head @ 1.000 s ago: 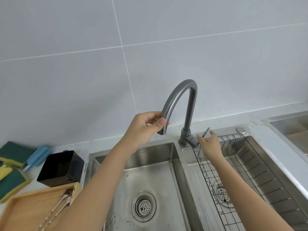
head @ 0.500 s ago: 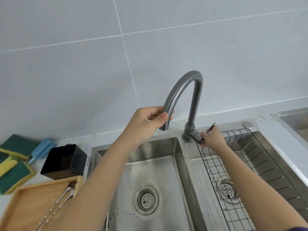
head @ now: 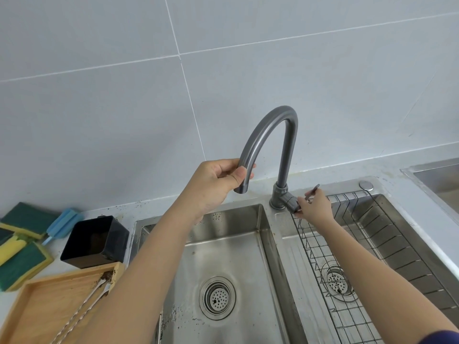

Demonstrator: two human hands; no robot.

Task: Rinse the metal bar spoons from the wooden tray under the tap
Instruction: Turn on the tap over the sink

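Observation:
A grey gooseneck tap rises behind the left sink basin. My left hand is wrapped around the spout's lower end, which points down over that basin. My right hand pinches the thin lever handle at the tap's base. No water shows at the spout. Two twisted metal bar spoons lie in the wooden tray at the lower left, with dark residue at their far ends; my left forearm hides part of them.
A black square container stands behind the tray. Green-and-yellow sponges and a blue scraper lie at the far left. A wire rack fills the right basin. Dark specks dot the left basin's floor. Another sink edge sits far right.
My left hand stays on the spout. My right hand has closed from open fingers onto the lever. The view has tilted, so everything sits a little lower and more to the right.

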